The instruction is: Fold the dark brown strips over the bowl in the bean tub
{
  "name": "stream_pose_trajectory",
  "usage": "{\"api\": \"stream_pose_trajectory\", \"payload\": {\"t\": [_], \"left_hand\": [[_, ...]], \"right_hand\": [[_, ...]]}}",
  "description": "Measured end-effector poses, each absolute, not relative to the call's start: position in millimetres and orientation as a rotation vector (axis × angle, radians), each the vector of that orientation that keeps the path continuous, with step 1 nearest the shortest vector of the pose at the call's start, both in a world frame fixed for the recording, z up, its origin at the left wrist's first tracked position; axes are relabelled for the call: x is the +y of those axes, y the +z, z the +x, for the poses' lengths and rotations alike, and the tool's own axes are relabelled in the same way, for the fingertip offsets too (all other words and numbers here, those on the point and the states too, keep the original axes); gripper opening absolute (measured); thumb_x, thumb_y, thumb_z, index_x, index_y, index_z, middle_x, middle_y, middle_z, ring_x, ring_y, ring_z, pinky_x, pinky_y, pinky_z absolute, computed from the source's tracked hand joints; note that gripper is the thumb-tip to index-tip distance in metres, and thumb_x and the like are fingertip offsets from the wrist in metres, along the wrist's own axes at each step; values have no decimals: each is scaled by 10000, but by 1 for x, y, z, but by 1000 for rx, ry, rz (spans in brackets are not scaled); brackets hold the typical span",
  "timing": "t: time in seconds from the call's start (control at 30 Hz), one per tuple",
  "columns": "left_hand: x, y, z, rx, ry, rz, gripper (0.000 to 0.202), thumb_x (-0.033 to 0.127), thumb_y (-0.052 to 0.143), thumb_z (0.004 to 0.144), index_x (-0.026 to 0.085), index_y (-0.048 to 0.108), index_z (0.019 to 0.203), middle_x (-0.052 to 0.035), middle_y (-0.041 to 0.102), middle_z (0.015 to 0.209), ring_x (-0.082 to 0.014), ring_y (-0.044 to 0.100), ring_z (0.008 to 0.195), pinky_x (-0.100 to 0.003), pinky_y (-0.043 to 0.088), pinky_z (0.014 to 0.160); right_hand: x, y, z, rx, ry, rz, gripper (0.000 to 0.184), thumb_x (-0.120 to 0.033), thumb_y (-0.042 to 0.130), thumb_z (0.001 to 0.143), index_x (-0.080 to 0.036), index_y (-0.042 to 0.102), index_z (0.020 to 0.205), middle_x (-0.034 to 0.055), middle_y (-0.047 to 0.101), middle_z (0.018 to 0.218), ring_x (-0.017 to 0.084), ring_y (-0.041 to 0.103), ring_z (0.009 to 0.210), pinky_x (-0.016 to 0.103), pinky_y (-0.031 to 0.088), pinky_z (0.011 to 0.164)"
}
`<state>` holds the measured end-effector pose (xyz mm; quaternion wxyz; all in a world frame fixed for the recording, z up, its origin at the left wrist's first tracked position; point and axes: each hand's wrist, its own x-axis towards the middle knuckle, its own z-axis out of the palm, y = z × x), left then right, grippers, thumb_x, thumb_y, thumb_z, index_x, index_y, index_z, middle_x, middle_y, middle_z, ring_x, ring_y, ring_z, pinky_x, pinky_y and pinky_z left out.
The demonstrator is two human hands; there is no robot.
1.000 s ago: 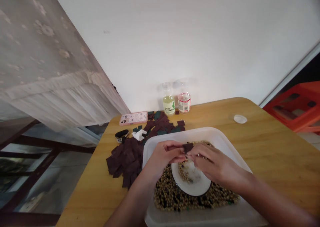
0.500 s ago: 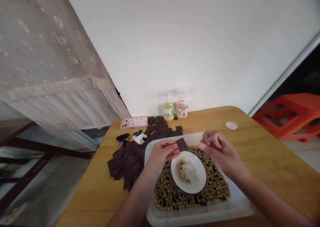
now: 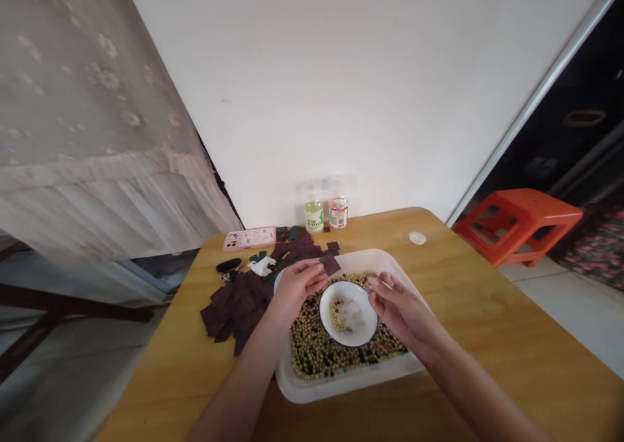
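My left hand (image 3: 296, 290) pinches a dark brown square piece (image 3: 331, 264) between thumb and fingers, over the far left part of a white tray (image 3: 305, 391). Many small round tan and black beads (image 3: 309, 348) fill the tray. Among them rests a white dark-rimmed bowl (image 3: 361, 335), holding some beads and a whitish clump. At the bowl's right edge hovers my right hand (image 3: 402, 307), its thumb and fingertips drawn together. Whatever those fingertips hold is too small to make out.
Left of the tray lies a pile of dark brown squares (image 3: 238, 305), with a crumpled white tissue (image 3: 262, 266), a black key fob (image 3: 228, 264) and a pink phone (image 3: 249, 238) beyond. Two bottles (image 3: 314, 216) stand by the wall. A white lid (image 3: 417, 238) lies at right; an orange stool (image 3: 521, 221) stands beyond.
The view has turned to the right. My right hand has come lower and closer to the bowl, its fingers now pinched. My left hand still holds the brown square.
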<state>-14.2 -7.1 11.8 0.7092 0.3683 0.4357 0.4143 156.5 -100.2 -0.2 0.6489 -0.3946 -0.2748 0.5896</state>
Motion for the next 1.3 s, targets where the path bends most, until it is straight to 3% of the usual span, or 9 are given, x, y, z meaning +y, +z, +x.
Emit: {"api": "stream_pose_trajectory", "payload": {"t": [0.1, 0.3, 0.4, 0.57, 0.7, 0.87, 1.03, 1.17, 1.3], "left_hand": [[-7, 19, -36, 1004, 952, 878, 215, 210, 748, 589, 152, 651, 773, -4, 674, 664, -120, 647, 629, -258, 528, 716], [-11, 28, -104, 1199, 959, 977, 260, 223, 768, 543, 151, 663, 769, -9, 683, 709, -127, 641, 614, -262, 520, 694], [-17, 29, -138, 1356, 882, 1237, 296, 271, 734, 569, 166, 667, 837, -16, 683, 782, -157, 636, 703, -272, 507, 694], [-25, 28, -168, 1630, 629, 1835, 212, 250, 612, 653, 197, 686, 845, -25, 678, 679, -201, 621, 661, -257, 446, 611], [-19, 22, -171, 1606, 573, 2055, 228, 243, 551, 689, 208, 686, 869, -47, 702, 791, -224, 639, 729, -283, 457, 688], [-13, 24, -175, 1743, 764, 2133, 372, 303, 494, 739, 153, 605, 1061, -124, 596, 1148, -279, 517, 1084, -386, 328, 968], [-32, 29, -175, 1826, 1031, 2129, 331, 373, 452, 792, 195, 600, 1028, -70, 631, 1084, -217, 584, 986, -347, 430, 899], [-53, 19, -175, 1785, 1144, 2009, 307, 389, 479, 790, 193, 612, 986, -66, 656, 1026, -194, 627, 904, -299, 488, 821], [-67, 5, -183, 1787, 1175, 1854, 315, 415, 498, 782, 195, 617, 975, -70, 662, 1018, -197, 627, 934, -280, 505, 798]], "right_hand": [[-106, -1, 156, -596, 1440, -949, 294, -277, 730, 654, -211, 444, 671, -3, 633, 800, 161, 631, 895, 284, 506, 820], [-117, -5, 170, -661, 1543, -1055, 272, -337, 713, 672, -231, 524, 837, 68, 612, 1122, 242, 558, 1085, 431, 416, 923], [-122, -11, 184, -673, 1456, -1114, 322, -383, 734, 637, -229, 519, 821, 72, 633, 1066, 248, 590, 1025, 439, 425, 897], [-137, -9, 193, -738, 1289, -1310, 333, -444, 703, 643, -231, 503, 803, 62, 632, 994, 243, 621, 924, 394, 478, 795], [-144, -11, 195, -1053, 1046, -1475, 306, -486, 610, 702, -228, 510, 831, 55, 618, 938, 212, 627, 831, 325, 501, 686], [-133, -24, 204, -1728, 561, -1764, 184, -373, 450, 802, -208, 491, 872, 79, 599, 905, 212, 629, 754, 348, 491, 649], [-119, -18, 186, -2156, 527, -2263, 255, -146, 330, 844, -151, 467, 1060, 146, 591, 998, 260, 631, 853, 344, 444, 679], [-115, -13, 172, -2188, 633, -2291, 309, -136, 368, 828, -80, 455, 1119, 213, 604, 1005, 323, 632, 862, 383, 434, 680], [-114, -15, 176, -2237, 803, -2129, 348, -176, 461, 784, -117, 455, 1127, 168, 604, 1087, 276, 599, 974, 344, 431, 774]]}}
